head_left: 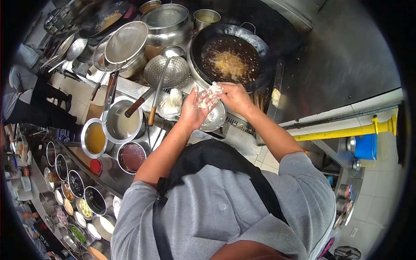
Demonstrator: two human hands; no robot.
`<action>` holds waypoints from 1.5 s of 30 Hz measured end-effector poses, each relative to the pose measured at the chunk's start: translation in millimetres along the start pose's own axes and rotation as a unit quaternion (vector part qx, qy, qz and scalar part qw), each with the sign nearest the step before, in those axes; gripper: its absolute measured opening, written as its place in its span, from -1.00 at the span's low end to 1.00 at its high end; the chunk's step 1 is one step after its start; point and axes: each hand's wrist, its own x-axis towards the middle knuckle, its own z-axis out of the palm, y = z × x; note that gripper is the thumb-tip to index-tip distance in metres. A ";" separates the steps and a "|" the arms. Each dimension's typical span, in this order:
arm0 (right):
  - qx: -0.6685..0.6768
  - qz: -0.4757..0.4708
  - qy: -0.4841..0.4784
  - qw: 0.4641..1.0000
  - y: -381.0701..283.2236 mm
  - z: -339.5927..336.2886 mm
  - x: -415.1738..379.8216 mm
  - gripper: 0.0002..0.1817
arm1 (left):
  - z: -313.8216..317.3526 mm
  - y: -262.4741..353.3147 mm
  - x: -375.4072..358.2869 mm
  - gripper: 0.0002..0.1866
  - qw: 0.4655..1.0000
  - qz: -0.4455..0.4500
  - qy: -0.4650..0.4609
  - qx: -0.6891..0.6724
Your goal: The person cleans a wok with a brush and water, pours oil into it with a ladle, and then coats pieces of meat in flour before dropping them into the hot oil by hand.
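Observation:
My left hand (193, 111) is raised palm up with its fingers stretched out. Clumpy white flour or batter coats its fingers and palm. My right hand (234, 99) meets the left fingertips, its fingers bent closed over them; whether it pinches anything is hidden. Just below both hands is a metal bowl (219, 120) with white powder in it. Beyond them stands a black wok (258, 47) of dark oil, where a golden, foaming mass of food (229, 63) fries. A crumpled white cloth (172, 103) lies left of my left hand.
A perforated ladle (167, 71) and a long-handled ladle (161, 82) lie to the left. Nearby are a pot of cloudy liquid (137, 132), an orange-liquid pot (95, 138) and a red-liquid pot (131, 168). A yellow pipe (342, 132) runs at right. People (28, 97) stand far left.

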 end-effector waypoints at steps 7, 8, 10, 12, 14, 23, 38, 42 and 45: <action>0.212 0.149 0.121 0.958 95.4 -53.9 32.8 -0.80 | -13.8 -7.8 -4.4 -0.33 0.975 0.054 0.120 0.177; 0.196 0.213 0.096 0.952 115.4 -63.4 40.8 -0.79 | -16.7 -10.2 -7.2 -0.37 0.976 0.061 0.135 0.161; -0.001 0.194 0.096 0.976 144.0 -75.8 54.4 -0.73 | -26.3 -17.9 -11.2 -0.38 0.974 0.075 0.146 0.155; -0.194 0.136 0.085 0.968 178.5 -76.9 67.3 -0.73 | -38.6 -28.6 -15.9 -0.44 0.969 0.101 0.174 0.144; -0.161 0.284 -0.030 0.945 212.0 -67.5 79.0 -0.69 | -34.5 -37.9 -27.7 -0.47 0.957 0.114 0.212 0.163; -0.117 0.214 0.253 0.936 224.4 -86.6 86.9 -0.82 | -72.2 -82.3 -78.4 -0.87 0.920 0.198 0.296 0.167; 0.508 0.506 0.302 0.628 27.9 -75.8 -387.0 -0.87 | -131.5 -104.0 -21.8 -0.73 0.816 0.121 0.358 0.438; 0.480 0.535 0.382 0.581 9.2 -81.8 -468.3 -0.89 | -163.2 -88.6 -27.9 -0.76 0.802 0.124 0.316 0.492; 0.459 0.555 0.434 0.542 3.3 -98.5 -498.5 -0.90 | -118.8 -79.1 -78.7 -0.76 0.686 0.227 0.264 0.639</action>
